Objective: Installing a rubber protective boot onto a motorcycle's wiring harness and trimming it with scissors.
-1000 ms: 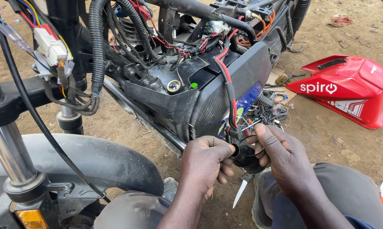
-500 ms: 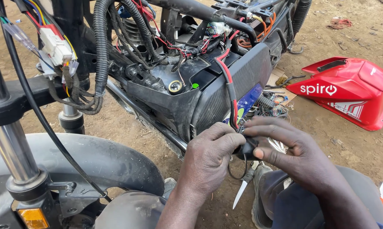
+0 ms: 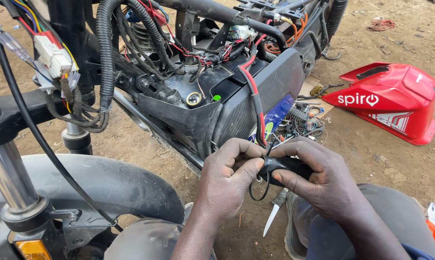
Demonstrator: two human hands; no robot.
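My left hand and my right hand meet in front of a stripped motorcycle frame. Between their fingertips is a black taped wire bundle, pinched from both sides. A thick red cable runs down from the frame's wiring to this bundle. A thin black wire loop hangs beneath my fingers. The black battery casing sits just behind my hands.
A knife lies on the dirt under my hands. A red body panel rests on the ground at right. Loose wires and parts lie beside the frame. The front mudguard and fork fill the lower left.
My right hand has come over the bundle and turned, its fingers now wrapped across the top. My left hand has shifted its pinch on the bundle's near end.
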